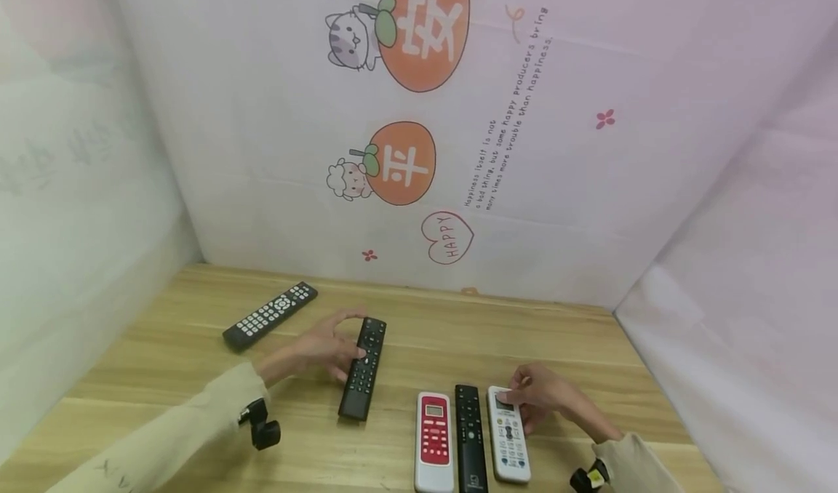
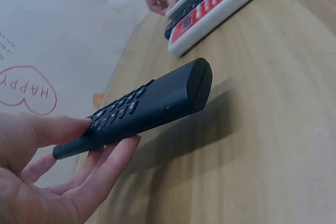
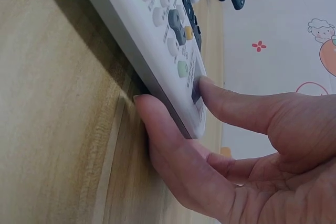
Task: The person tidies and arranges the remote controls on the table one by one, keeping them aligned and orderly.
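One wooden table [image 1: 419,326], head view: spans the lower part of the frame; its back edge meets the patterned cloth [image 1: 275,115] below mid-height.
Left hand [image 1: 319,347], head view: left of lower centre, gripping the black remote [image 1: 362,377].
White-buttoned remote [image 1: 270,316], head view: left of that hand, near the back edge.
Right hand [image 1: 543,391], head view: lower right, pinching the upper end of the white remote [image 1: 509,438].
Row, head view: red-faced remote [image 1: 435,442], slim dark remote [image 1: 471,438] and white remote, narrow gaps between.
Table room, head view: broad wood surface from the row to the back edge.
Black remote, left wrist view: centre, raised, thumb on its buttons, fingers beneath; wood extends rightward.
White remote, right wrist view: upper centre, thumb on its face, fingers along its side; wood fills the left.
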Demonstrator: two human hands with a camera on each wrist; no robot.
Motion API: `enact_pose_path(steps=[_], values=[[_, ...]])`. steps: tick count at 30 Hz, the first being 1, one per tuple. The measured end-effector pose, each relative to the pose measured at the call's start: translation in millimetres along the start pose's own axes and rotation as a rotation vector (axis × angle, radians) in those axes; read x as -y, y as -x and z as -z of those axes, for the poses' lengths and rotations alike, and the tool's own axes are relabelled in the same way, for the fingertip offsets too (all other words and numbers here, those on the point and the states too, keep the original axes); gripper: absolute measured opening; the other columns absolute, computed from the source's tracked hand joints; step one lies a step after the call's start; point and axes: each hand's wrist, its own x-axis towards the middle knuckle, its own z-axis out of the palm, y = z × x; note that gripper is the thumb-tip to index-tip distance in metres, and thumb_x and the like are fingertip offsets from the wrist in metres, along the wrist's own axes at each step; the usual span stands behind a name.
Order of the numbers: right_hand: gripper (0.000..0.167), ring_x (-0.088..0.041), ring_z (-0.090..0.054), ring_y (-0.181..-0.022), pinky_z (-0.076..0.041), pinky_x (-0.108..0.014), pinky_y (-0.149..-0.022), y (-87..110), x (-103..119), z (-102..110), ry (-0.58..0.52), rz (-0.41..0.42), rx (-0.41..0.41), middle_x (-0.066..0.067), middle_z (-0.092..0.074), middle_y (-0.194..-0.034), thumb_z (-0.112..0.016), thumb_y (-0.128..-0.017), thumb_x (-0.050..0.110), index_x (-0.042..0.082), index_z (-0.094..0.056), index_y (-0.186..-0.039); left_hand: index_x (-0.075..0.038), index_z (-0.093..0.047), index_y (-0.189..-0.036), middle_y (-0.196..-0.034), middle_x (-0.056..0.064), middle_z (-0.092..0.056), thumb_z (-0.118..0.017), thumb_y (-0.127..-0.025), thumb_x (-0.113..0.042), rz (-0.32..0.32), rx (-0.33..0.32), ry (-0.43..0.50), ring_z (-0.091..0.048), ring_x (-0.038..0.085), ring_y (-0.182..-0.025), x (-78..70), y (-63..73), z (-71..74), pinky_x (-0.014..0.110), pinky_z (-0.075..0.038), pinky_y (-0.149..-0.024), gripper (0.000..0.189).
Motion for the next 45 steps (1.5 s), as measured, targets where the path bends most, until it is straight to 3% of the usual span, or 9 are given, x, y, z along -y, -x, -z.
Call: enact_pose_path(steps=[4, 10, 22, 28, 37, 45], values=[[0.023, -0.024, -0.072, -0.063, -0.069, -0.038, -0.058, 0.0, 0.7, -0.5, -0.005, -0.003, -0.003, -0.017, -0.071, -0.082, -0.076, -0.095, 0.009, -0.003, -0.057, -0.101, -0.013, -0.027, -0.163, -0.113, 0.027, -0.069, -0.073, -0.091, 0.001, 0.012, 0.007, 0.033, -0.074, 0.032, -0.085, 1.6, 6.0, -10.5, 0.042, -0.07, -0.063, 0.087], [0.024, -0.024, -0.072, -0.062, -0.069, -0.038, -0.058, 0.7, 0.6, 0.8, -0.014, 0.022, 0.01, -0.017, -0.07, -0.081, -0.075, -0.096, 0.009, -0.004, -0.056, -0.101, -0.011, -0.027, -0.162, -0.105, 0.025, -0.07, -0.074, -0.09, 0.002, 0.008, 0.006, 0.01, -0.074, 0.032, -0.079, 4.1, 13.8, -25.2, 0.045, -0.07, -0.062, 0.087], [0.023, -0.023, -0.072, -0.061, -0.069, -0.036, -0.056, -2.0, 1.5, -0.9, 0.012, -0.008, 0.009, -0.016, -0.07, -0.081, -0.073, -0.098, 0.013, -0.003, -0.057, -0.103, -0.006, -0.028, -0.159, -0.098, 0.024, -0.072, -0.071, -0.089, 0.006, 0.016, 0.026, 0.032, -0.074, 0.031, -0.075, 1.4, 25.9, -51.3, 0.044, -0.069, -0.06, 0.083], [0.022, -0.024, -0.072, -0.063, -0.069, -0.038, -0.058, -3.0, 1.3, -3.4, 0.01, -0.021, -0.001, -0.017, -0.069, -0.084, -0.073, -0.098, 0.012, -0.002, -0.056, -0.103, -0.004, -0.027, -0.158, -0.093, 0.024, -0.072, -0.07, -0.088, 0.009, 0.014, 0.041, 0.058, -0.073, 0.029, -0.07, 5.1, 31.1, -60.9, 0.042, -0.069, -0.056, 0.083], [0.02, -0.023, -0.071, -0.063, -0.069, -0.039, -0.058, -2.3, -0.3, 0.2, 0.002, 0.044, 0.06, -0.016, -0.068, -0.086, -0.07, -0.1, 0.01, -0.002, -0.055, -0.103, -0.003, -0.029, -0.152, -0.092, 0.025, -0.07, -0.069, -0.088, 0.011, 0.008, 0.049, 0.073, -0.072, 0.027, -0.067, 10.8, 34.1, -70.2, 0.042, -0.069, -0.057, 0.076], [0.018, -0.024, -0.071, -0.064, -0.069, -0.04, -0.057, -0.8, 3.2, -1.2, 0.017, 0.045, 0.033, -0.016, -0.067, -0.085, -0.071, -0.098, 0.008, -0.002, -0.056, -0.101, -0.001, -0.034, -0.15, -0.087, 0.022, -0.067, -0.072, -0.086, 0.012, 0.006, 0.006, -0.02, -0.07, 0.025, -0.06, 9.2, 38.7, -76.6, 0.041, -0.068, -0.053, 0.076]])
